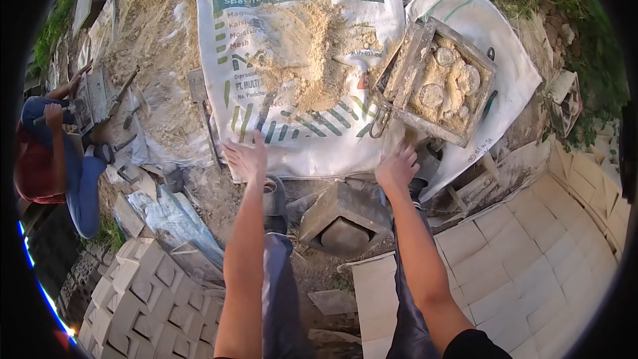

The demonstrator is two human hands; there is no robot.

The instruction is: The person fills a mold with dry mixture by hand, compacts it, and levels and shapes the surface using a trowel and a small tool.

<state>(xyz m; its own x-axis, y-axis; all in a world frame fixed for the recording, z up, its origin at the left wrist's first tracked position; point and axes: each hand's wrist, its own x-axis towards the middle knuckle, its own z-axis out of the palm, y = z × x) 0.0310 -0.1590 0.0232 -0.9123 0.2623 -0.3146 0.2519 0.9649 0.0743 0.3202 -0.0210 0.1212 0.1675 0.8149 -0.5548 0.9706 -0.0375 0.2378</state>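
A white printed sack (299,153) lies spread on the ground, with a heap of pale yellowish powder (322,60) on its middle. My left hand (247,161) rests at the sack's lower left edge, fingers stretched and apart. At the lower right corner, my right hand (397,167) has its fingers curled in on the sack; the fingertips are partly blurred. Just beyond that hand, a worn box-shaped mould (458,123) holds rough, powder-coated lumps. The mould stands tilted in my view, partly on a second white sack (518,93).
A grey square block with a rounded hollow (345,219) sits between my feet. Stacked pale tiles (518,246) fill the lower right, and patterned blocks (146,299) the lower left. Another person (50,153) crouches at the left near tools and loose powder.
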